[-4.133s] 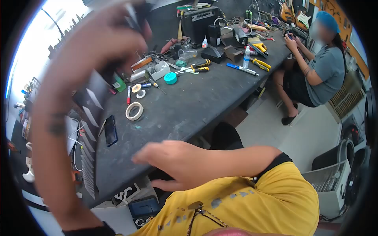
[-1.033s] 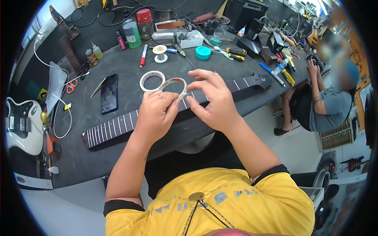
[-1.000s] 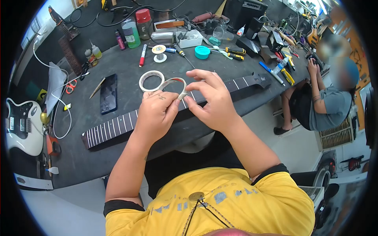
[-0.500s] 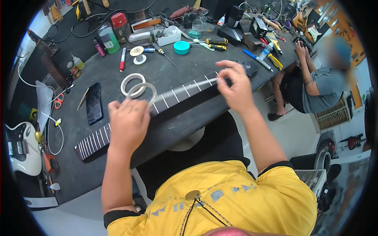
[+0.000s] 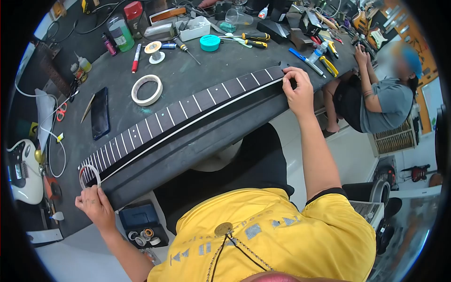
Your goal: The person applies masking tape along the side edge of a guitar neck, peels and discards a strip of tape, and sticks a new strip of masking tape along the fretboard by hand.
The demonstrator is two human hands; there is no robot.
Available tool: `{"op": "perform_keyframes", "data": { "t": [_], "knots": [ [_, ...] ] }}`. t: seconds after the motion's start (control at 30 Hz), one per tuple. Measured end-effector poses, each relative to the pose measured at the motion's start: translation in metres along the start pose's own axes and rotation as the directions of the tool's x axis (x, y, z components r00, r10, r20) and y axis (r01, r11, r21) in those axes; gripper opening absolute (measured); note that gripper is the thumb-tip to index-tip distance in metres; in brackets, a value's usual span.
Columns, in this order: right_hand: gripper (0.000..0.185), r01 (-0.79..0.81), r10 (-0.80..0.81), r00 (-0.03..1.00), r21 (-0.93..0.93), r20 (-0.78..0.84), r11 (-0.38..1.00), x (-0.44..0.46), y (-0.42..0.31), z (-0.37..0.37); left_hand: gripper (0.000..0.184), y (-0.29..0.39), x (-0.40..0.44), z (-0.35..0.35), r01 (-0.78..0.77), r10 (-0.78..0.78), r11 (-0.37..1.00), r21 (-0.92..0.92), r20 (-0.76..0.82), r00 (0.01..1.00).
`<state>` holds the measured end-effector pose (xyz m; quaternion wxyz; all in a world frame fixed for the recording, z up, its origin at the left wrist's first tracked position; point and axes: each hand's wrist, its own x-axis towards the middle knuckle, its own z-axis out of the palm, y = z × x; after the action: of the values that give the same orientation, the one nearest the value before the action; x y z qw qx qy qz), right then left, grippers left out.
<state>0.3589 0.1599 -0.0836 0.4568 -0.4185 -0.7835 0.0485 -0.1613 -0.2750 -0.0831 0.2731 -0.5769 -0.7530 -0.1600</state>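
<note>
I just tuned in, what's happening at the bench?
A person's left hand holds a tape roll at one end of a guitar neck, while the right hand pinches the tape strip near the other end. The strip runs along the neck's near side; whether it touches is unclear. A second roll lies on the bench beyond.

Tape (image 5: 98,176) stretched taut; fretted neck (image 5: 176,112) alongside

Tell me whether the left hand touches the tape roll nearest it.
Touching: the head view shows the left hand pinching the tape roll at its lower edge.
</note>
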Motion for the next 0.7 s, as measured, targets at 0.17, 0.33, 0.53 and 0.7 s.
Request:
{"op": "perform_keyframes", "data": {
  "t": [0.17,0.33,0.53,0.7],
  "knots": [
    [0.008,-0.004,0.004,0.997,-0.005,-0.076,1.0,-0.006,0.001,0.01,0.01,-0.001,-0.004,-0.001,0.019,-0.019,0.999,-0.033,0.006,1.0],
    [0.007,-0.014,0.012,0.992,-0.018,-0.127,1.0,-0.008,-0.001,0.013,0.01,-0.009,-0.004,-0.008,0.016,-0.013,0.995,-0.096,0.036,0.999],
    [0.01,0.009,-0.01,0.994,-0.014,-0.105,1.0,-0.007,0.006,0.023,0.009,0.005,0.01,-0.014,0.071,-0.072,0.996,-0.048,-0.014,0.997],
    [0.008,0.088,-0.088,0.996,-0.028,-0.019,0.996,-0.009,0.035,0.017,0.007,0.01,0.012,-0.013,0.139,-0.144,0.987,-0.077,-0.056,0.988]
  ]
}}
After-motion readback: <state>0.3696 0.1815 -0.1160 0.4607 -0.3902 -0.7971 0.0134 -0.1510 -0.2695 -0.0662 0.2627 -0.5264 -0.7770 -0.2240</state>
